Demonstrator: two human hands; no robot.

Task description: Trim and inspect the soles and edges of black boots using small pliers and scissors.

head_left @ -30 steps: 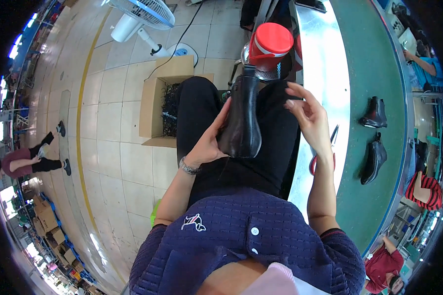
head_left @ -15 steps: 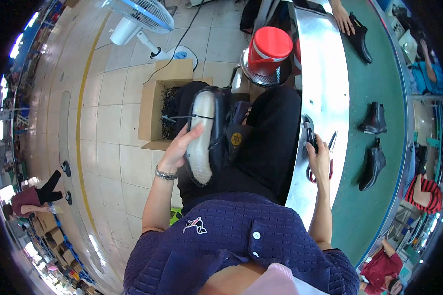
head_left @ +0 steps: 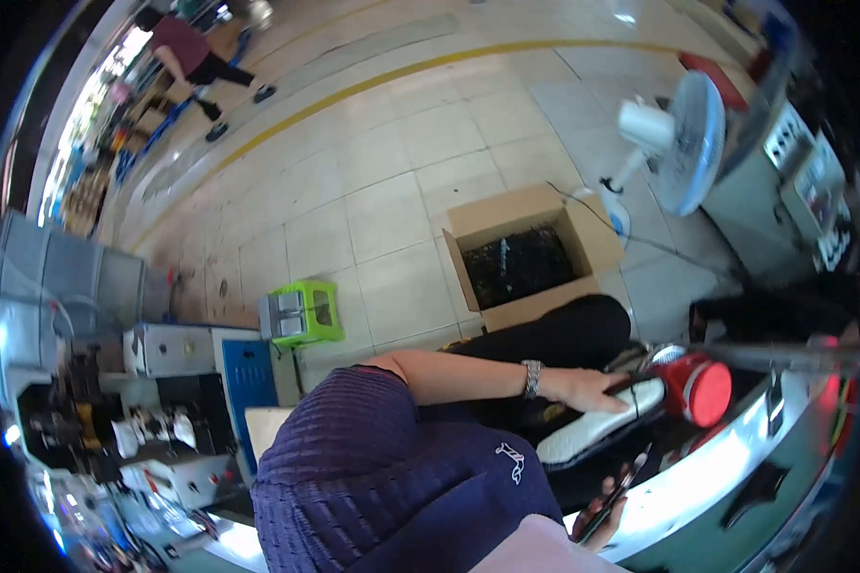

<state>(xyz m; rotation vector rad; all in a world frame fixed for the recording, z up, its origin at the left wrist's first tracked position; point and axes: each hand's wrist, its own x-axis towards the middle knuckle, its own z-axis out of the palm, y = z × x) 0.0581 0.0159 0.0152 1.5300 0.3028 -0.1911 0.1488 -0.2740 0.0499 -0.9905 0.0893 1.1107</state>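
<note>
On my lap lies a black shoe with its pale sole (head_left: 597,435) facing up and a dark cord across it. My left hand (head_left: 588,390), wrist in a metal band, is closed on the shoe near that cord. Beyond the shoe, my right hand (head_left: 602,516) grips a slim hand tool (head_left: 631,475) with a pointed metal tip. The tool's handles are mostly covered by the fingers, so its exact kind cannot be made out.
An open carton (head_left: 597,239) of black tangled strips stands on the floor beside my leg. A red lidded jug (head_left: 705,392) is past the shoe. The metal bench (head_left: 698,487) borders a green surface bearing a dark shoe (head_left: 755,495). A fan (head_left: 693,143) and green stool (head_left: 315,315) stand farther off.
My view has swung to the left. My right hand has lifted the tool from the bench and brought it nearer the shoe. The left hand still holds the shoe, now lower over my lap.
</note>
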